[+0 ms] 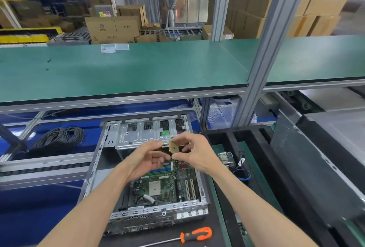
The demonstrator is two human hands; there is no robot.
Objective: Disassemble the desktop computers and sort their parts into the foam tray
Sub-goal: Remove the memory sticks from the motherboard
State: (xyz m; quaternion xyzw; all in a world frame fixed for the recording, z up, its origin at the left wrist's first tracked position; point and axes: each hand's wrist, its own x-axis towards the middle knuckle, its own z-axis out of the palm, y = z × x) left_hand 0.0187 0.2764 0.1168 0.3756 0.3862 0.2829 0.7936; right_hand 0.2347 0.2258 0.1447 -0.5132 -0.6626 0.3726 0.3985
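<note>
An open desktop computer case (110, 140) lies in front of me with its green motherboard (169, 187) exposed and a bare white CPU socket (154, 187) near the middle. Above the case, my right hand (194, 152) pinches a small square gold-coloured processor chip (174, 147) between thumb and fingers. My left hand (145, 159) holds the chip's left edge with its fingertips. To the right stands the black foam tray (254, 138), holding a heatsink (226, 158) and a blue cable (242, 175).
An orange-and-black screwdriver (194, 234) lies in front of the case. A coil of black cables (59, 138) sits at the left. A green shelf (138, 68) with small clear boxes (114, 47) runs above. Grey metal panels (316, 167) lean at the right, behind an aluminium post (260, 59).
</note>
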